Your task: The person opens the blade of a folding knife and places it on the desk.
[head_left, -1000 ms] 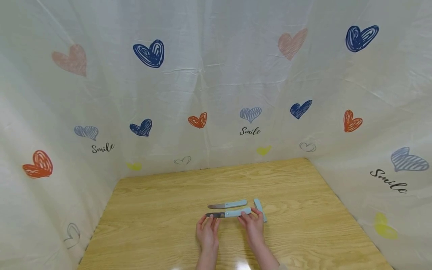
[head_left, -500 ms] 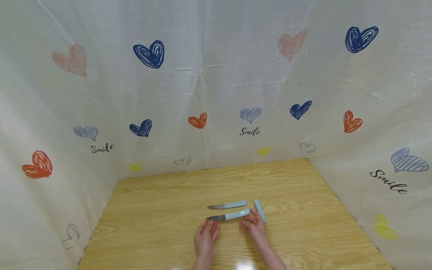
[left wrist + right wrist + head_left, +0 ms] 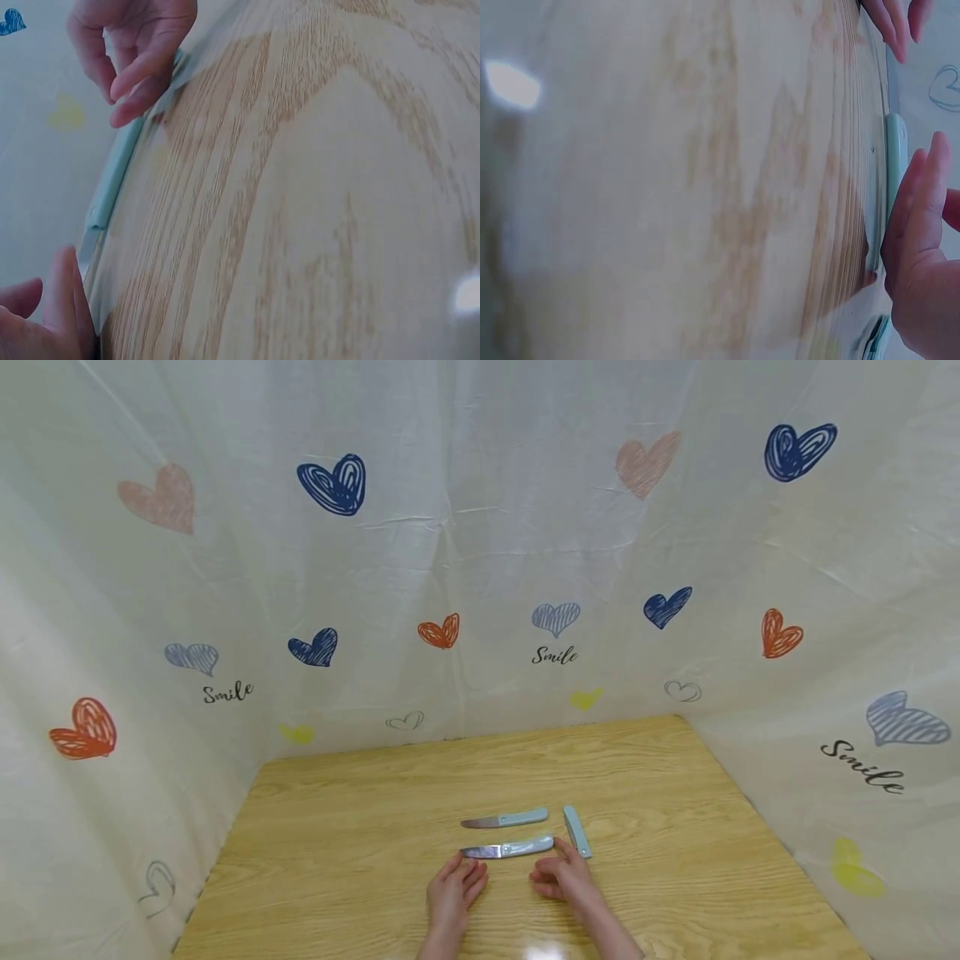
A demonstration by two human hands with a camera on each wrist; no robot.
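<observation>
A folding knife with a light blue handle lies unfolded on the wooden table, its blade pointing left. My left hand is at the blade's tip, fingers relaxed and fingertips right by the metal. At the other end my right hand has its index finger at the handle's butt, the other fingers loosely bent. Behind lies a second unfolded knife, roughly parallel. A third knife, folded, sits just beyond the right hand. In the right wrist view the near handle runs along beside the right fingers.
The wood-grain table meets a pale curtain printed with hearts at the back and both sides. Light glares off the tabletop near its front.
Both hands gripped the near knife a second ago. It has come down slightly nearer to me, apart from the second knife, and the fingers have let go.
</observation>
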